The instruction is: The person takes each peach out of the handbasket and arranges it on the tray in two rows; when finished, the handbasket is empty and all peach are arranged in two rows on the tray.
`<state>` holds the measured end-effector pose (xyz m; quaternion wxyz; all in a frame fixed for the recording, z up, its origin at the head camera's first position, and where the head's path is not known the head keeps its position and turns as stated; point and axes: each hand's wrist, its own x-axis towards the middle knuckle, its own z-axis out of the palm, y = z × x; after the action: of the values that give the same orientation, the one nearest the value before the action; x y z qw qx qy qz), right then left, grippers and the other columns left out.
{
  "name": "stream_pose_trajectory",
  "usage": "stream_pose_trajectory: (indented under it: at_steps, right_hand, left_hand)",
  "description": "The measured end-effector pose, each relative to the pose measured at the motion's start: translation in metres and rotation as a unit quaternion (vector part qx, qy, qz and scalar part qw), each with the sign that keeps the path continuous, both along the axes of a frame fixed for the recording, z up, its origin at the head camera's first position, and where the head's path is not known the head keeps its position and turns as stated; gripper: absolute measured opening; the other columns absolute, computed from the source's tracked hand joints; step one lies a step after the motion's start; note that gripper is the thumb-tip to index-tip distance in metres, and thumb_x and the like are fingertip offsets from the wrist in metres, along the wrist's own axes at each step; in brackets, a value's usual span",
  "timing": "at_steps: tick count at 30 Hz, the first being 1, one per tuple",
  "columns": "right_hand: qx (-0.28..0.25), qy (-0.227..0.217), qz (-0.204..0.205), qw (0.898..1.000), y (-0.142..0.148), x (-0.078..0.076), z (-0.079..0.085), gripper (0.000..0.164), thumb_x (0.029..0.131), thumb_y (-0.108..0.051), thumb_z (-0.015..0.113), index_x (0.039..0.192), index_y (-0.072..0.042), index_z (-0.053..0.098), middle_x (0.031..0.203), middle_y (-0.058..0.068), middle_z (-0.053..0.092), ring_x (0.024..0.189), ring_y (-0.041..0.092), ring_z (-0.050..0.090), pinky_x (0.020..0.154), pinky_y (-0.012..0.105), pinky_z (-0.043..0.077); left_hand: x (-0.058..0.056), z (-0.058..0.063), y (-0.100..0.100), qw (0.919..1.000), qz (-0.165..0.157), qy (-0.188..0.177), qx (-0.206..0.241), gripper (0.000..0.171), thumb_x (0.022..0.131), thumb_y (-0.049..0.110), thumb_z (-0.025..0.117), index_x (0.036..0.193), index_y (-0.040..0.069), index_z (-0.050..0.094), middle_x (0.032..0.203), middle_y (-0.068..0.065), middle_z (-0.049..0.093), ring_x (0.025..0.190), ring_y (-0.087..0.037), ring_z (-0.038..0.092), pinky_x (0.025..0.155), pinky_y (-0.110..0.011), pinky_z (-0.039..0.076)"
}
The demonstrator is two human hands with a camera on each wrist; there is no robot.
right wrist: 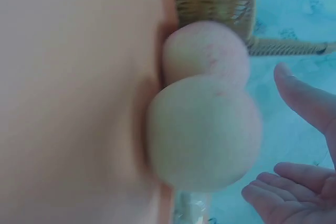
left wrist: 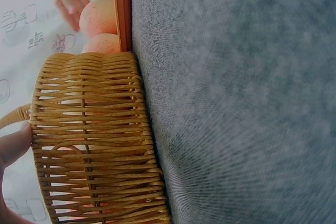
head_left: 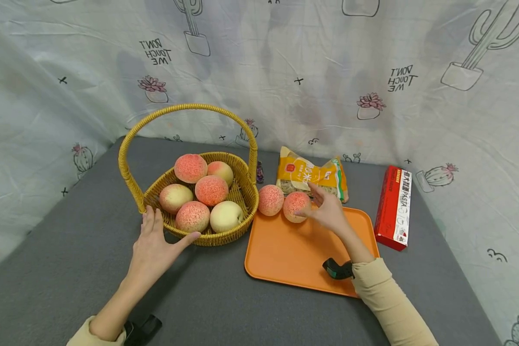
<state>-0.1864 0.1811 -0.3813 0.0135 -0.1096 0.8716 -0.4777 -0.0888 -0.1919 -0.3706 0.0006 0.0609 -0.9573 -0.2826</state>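
A yellow woven basket (head_left: 222,239) with a tall arched handle stands left of centre, holding several pink and cream peaches (head_left: 193,216). My left hand (head_left: 152,247) touches its front left rim, fingers fairly straight beside the handle's base and thumb spread along the front. In the left wrist view the thumb (left wrist: 17,142) meets the rim. On the orange tray (head_left: 281,254), two more peaches sit side by side near the back left edge. Over the right-hand peach (right wrist: 205,135) hovers my right hand (head_left: 328,211), thumb and fingers spread, with a gap between them and the fruit.
Behind the tray lies a yellow food packet (head_left: 309,173). A red pasta box (head_left: 392,209) lies right of the tray. A small dark purple item (head_left: 259,172) shows behind the basket's right side. A patterned curtain (head_left: 268,72) hangs at the back of the grey table (head_left: 207,298).
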Motion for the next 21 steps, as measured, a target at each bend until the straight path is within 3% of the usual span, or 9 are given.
stream_pose_trajectory:
  at_steps: [6,12,21]
  right_hand:
    - [-0.026,0.012,0.031,0.999,-0.015,0.004,0.014,0.083,0.078,-0.010,0.083,0.147,0.003,0.038,0.148,0.023,0.039,0.134,0.037,0.041,0.106,0.043,0.038]
    - [-0.021,0.048,0.072,0.996,-0.040,0.008,0.021,0.079,0.076,-0.010,0.084,0.143,0.005,0.045,0.144,0.023,0.045,0.131,0.037,0.045,0.104,0.044,0.040]
    - [-0.011,0.022,0.137,0.990,-0.085,0.008,0.031,0.078,0.078,-0.015,0.083,0.144,0.000,0.045,0.146,0.018,0.045,0.132,0.031,0.046,0.105,0.037,0.040]
  left_hand:
    - [0.000,-0.001,0.001,0.9998,0.001,0.018,0.006,0.120,0.082,0.067,0.063,0.149,-0.015,0.007,0.156,-0.032,-0.005,0.139,-0.056,0.007,0.097,-0.076,0.020]
    - [0.001,-0.001,0.001,1.0000,-0.002,0.005,0.001,0.120,0.082,0.067,0.062,0.149,-0.014,0.005,0.156,-0.031,-0.008,0.139,-0.055,0.006,0.100,-0.075,0.020]
    - [0.001,-0.001,0.000,1.0000,-0.001,0.007,0.001,0.120,0.083,0.067,0.062,0.149,-0.014,0.004,0.156,-0.032,-0.008,0.139,-0.056,0.006,0.102,-0.073,0.020]
